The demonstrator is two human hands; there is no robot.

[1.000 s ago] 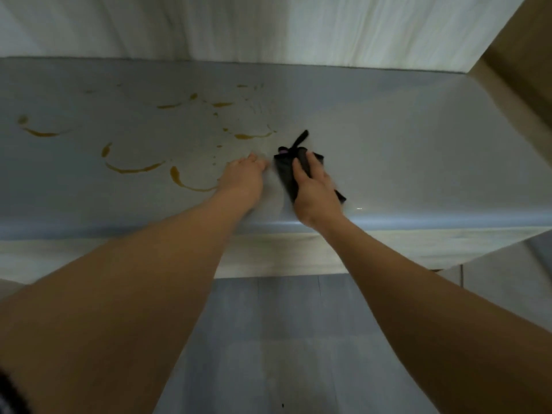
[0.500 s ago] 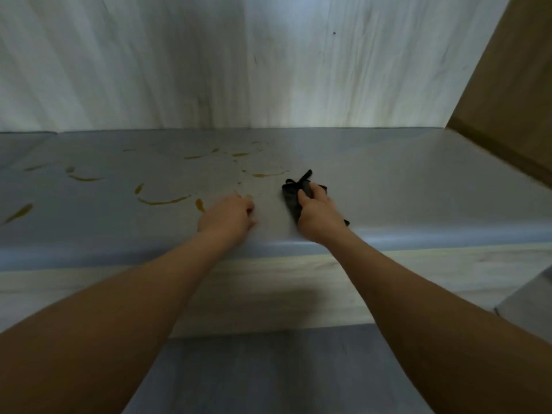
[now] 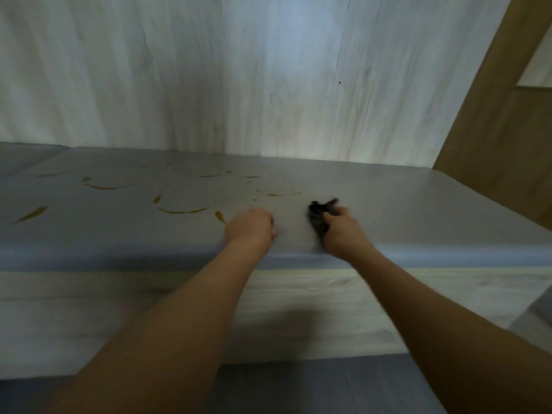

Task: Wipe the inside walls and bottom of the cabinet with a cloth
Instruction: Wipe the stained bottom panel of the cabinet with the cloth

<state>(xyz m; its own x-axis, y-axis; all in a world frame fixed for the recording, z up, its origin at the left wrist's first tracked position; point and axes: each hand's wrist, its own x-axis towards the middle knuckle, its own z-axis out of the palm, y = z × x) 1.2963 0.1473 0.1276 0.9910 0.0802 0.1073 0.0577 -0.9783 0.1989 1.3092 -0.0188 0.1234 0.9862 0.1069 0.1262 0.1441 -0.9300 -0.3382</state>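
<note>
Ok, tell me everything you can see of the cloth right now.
The cloth is small, black and soft-looking, bunched into a crumpled wad with a loose tip poking up at the back. The right hand grips it and covers its near part. It sits on the grey bottom, near the front edge, right of the yellow stains.

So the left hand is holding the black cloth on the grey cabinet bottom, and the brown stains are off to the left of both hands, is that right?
Not quite. The head view shows the right hand gripping the black cloth, while the left hand rests on the grey cabinet bottom holding nothing. The rest stands: the brown stains lie left of both hands.
</note>
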